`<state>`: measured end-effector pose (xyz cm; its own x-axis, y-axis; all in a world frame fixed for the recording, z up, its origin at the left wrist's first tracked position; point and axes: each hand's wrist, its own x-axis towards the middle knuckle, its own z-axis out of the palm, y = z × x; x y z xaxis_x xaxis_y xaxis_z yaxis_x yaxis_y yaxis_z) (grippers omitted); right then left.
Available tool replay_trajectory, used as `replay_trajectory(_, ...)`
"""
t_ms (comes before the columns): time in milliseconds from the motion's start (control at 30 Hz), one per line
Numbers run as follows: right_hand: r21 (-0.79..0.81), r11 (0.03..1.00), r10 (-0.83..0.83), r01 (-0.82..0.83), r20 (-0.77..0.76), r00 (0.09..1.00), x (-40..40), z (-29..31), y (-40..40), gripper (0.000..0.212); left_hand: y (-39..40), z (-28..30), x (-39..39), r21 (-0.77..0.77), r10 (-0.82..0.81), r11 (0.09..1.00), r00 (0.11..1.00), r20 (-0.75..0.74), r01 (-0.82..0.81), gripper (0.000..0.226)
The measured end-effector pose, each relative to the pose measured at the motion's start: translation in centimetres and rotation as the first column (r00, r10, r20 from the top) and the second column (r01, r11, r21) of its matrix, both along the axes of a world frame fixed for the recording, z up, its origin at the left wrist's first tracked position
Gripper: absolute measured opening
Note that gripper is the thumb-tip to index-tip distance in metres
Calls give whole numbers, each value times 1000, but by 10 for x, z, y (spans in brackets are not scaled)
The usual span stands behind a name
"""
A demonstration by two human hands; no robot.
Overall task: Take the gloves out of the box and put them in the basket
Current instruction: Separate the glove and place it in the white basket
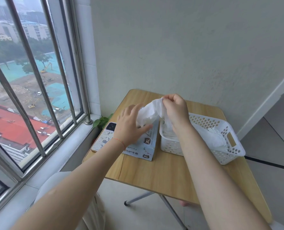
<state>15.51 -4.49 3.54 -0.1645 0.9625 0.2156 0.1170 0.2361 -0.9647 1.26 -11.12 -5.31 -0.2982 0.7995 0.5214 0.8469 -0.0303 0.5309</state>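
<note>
Perforated plastic basket point(227, 130) on matt wood-grain table point(162, 176)

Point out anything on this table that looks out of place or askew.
A phone lies beside the glove box, overhanging the table edge by the window; it has no part in the task. The basket sits angled to the box.

A small wooden folding table point(162, 173) stands in a corner against a pale wall point(179, 47). Left of the table, a barred window point(29, 80) admits hazy daylight; pale floor tiles point(138, 213) lie beneath.
</note>
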Motion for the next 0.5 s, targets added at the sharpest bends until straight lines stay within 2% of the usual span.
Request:
replay_trajectory(67, -34, 999, -12, 12, 12, 1000, 3, 0, 2, 11, 0, 8, -3, 89, 16, 996, 989, 144, -29, 36)
replay_trajectory(133, -63, 998, -27, 27, 2, 1000, 6, -1, 4, 11, 1, 18, -10, 26, 46, 998, 962, 270, -55, 8)
replay_trajectory(167, -72, 997, -36, 35, -3, 999, 7, -1, 4, 11, 2, 24, -13, -16, 60, 998, 939, 339, -59, 4)
replay_trajectory(267, -86, 996, -27, 30, 39, 999, 11, 0, 4, 11, 6, 48, -21, -23, 67, 998, 841, 538, -65, 9)
replay_trajectory(333, -111, 994, 32, -16, 143, 989, 13, 2, 1, 16, 8, 71, -19, 24, 22, 999, 786, 618, -46, 15)
replay_trajectory(433, -107, 991, 91, -76, 142, 986, 13, 8, -2, 21, 8, 98, -9, 82, -78, 996, 774, 628, 34, 19)
replay_trajectory(500, -61, 978, 208, -202, 125, 970, 15, 15, -5, 23, 8, 108, -1, 93, -138, 990, 794, 592, 103, 19)
